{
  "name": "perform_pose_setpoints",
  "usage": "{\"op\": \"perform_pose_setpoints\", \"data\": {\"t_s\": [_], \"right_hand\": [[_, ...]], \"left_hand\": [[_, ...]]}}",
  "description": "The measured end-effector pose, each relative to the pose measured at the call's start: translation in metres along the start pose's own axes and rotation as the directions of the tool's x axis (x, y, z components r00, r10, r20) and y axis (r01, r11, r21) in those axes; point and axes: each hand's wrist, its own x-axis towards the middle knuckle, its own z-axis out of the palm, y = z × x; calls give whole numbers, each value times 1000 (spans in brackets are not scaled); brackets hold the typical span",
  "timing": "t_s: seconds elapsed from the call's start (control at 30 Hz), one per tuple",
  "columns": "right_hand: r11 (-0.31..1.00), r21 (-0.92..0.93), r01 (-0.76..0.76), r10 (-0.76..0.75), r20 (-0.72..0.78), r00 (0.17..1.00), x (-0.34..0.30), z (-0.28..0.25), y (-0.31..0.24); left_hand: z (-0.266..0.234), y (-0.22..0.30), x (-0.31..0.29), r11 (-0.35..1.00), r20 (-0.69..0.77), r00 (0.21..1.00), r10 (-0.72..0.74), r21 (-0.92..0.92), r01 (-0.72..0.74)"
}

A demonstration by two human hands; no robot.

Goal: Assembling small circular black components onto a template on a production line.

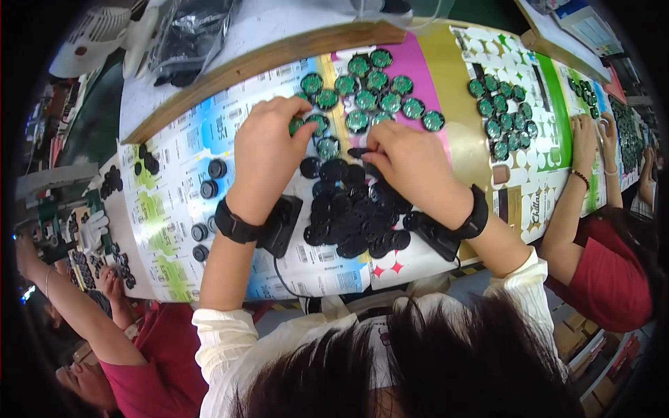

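Observation:
My left hand (268, 143) is curled at the left edge of the group of round green circuit boards, thumb and forefinger closed about one green board (296, 125) that is partly hidden. With thumb and fingertips, my right hand (411, 157) pinches a thin black round cover (358, 152). Below and between the hands lies a heap of black round covers (341, 216). Beyond the hands, several green boards seated in black round housings, such as this board (366, 99), rest on the printed sheet (428, 80).
A wooden rail (279, 61) borders the table's far side. Black cylindrical parts (209, 189) stand at left. More green boards (500, 111) lie to the right. Black devices with cords hang at both wrists. Co-workers in red sleeves (603, 272) work on either side; a plastic bag (198, 35) sits behind the rail.

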Motion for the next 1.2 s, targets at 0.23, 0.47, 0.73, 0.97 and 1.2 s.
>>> {"op": "perform_pose_setpoints", "data": {"t_s": [0.23,0.47,0.73,0.97,1.2], "right_hand": [[882,444,-159,143,70,987,-12,-30,-1],[693,716,-83,221,-102,970,-53,-49,14],[537,810,-236,382,16,924,-82,-61,28],[718,685,-126,256,-91,962,-80,-63,36],[462,884,-66,417,-151,897,-78,-65,18]], "left_hand": [[-9,23,18,1000,68,997,-25,-4,26],[-1,27,38,995,183,979,-88,-26,94],[51,52,84,990,155,978,142,-43,-137],[81,29,102,926,329,867,375,-92,-366],[61,50,71,969,243,938,246,-36,-245]]}}
